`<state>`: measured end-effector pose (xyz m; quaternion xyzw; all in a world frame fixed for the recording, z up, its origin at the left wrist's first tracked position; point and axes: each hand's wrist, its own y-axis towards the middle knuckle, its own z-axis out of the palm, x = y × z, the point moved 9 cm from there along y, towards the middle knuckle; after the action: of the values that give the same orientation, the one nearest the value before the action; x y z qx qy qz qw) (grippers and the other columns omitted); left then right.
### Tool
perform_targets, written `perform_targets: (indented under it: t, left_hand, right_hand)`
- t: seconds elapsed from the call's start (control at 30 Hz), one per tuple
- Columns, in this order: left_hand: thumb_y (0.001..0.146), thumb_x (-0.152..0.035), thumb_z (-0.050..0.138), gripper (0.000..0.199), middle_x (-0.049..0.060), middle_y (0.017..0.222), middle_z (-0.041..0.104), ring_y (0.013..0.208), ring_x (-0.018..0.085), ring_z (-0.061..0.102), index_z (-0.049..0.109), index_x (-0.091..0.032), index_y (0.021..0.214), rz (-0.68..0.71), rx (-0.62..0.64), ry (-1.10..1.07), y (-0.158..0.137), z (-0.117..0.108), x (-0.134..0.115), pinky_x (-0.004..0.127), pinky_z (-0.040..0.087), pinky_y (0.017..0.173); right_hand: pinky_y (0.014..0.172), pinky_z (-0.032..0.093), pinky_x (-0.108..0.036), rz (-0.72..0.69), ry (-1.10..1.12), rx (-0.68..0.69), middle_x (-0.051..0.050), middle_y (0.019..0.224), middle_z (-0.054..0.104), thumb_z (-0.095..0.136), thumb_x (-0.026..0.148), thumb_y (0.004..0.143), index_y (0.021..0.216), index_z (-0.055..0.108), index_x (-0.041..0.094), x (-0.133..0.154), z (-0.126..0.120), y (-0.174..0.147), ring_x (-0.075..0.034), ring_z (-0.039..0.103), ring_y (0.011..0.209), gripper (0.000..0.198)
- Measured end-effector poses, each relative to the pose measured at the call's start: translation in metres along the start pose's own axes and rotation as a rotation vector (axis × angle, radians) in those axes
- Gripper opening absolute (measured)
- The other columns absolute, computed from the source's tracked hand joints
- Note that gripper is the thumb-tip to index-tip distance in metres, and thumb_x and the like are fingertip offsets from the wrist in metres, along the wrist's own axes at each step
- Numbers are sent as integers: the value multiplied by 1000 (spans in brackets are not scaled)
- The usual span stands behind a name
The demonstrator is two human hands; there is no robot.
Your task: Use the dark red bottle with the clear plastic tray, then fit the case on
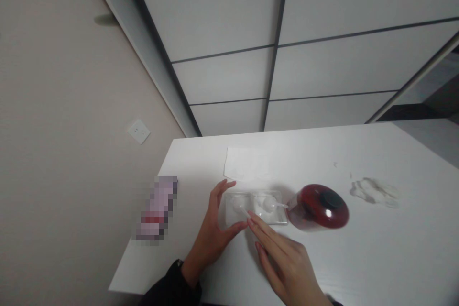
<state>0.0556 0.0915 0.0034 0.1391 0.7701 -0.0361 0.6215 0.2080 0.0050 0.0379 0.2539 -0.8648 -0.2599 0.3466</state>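
Head camera: at a white table [376,258], a person's left hand [214,229] curls open around the left end of a clear plastic tray [256,208], steadying it, while the right hand [283,258] reaches in with fingers extended, tips at the tray's near edge, gripping nothing. The tray lies flat, long axis running left to right, just beside a dark red bottle [317,213]. Judging by this, lifting something from the tray would need a fine pinch.

A dark red bottle [318,212], a white paper sheet [245,164], a wall socket [138,131], a white smear [374,192] on the table [376,248]
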Motion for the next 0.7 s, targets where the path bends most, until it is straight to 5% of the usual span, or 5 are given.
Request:
perform_targets:
  t: [0.1, 0.23, 0.43, 0.7]
  left_hand:
    - [95, -46, 78, 70, 12, 166, 47, 162, 32, 35, 45, -30, 155, 48, 11, 88, 0, -2, -11, 57, 23, 135]
    - [101, -37, 70, 55, 10, 135, 74, 140, 28, 62, 51, -27, 152, 90, 1, 161, 1, -3, -27, 54, 43, 126]
    - [93, -31, 81, 38, 6, 119, 80, 115, 24, 76, 67, -25, 127, 148, -252, 122, 0, -27, -53, 40, 59, 109]
    - [91, -25, 81, 24, 4, 112, 83, 103, 20, 78, 78, -25, 115, 152, -183, 142, 7, -26, -70, 31, 65, 96]
  right_hand:
    - [104, 61, -26, -6, -6, 9, -13, 148, 68, 43, 1, 102, 149, 59, 11, 0, 0, 0, -18, 71, 131, 51]
    - [101, 62, -24, -13, -15, 3, -13, 148, 67, 43, 2, 102, 149, 59, 12, 0, 0, -1, -17, 72, 128, 50]
    - [101, 63, -26, 4, 9, 6, -12, 151, 66, 44, 2, 102, 154, 55, 15, -2, 2, -3, -18, 71, 130, 55]
    - [105, 60, -27, 0, 12, 0, -13, 149, 67, 44, 2, 103, 152, 58, 14, -3, 3, -5, -18, 70, 132, 51]
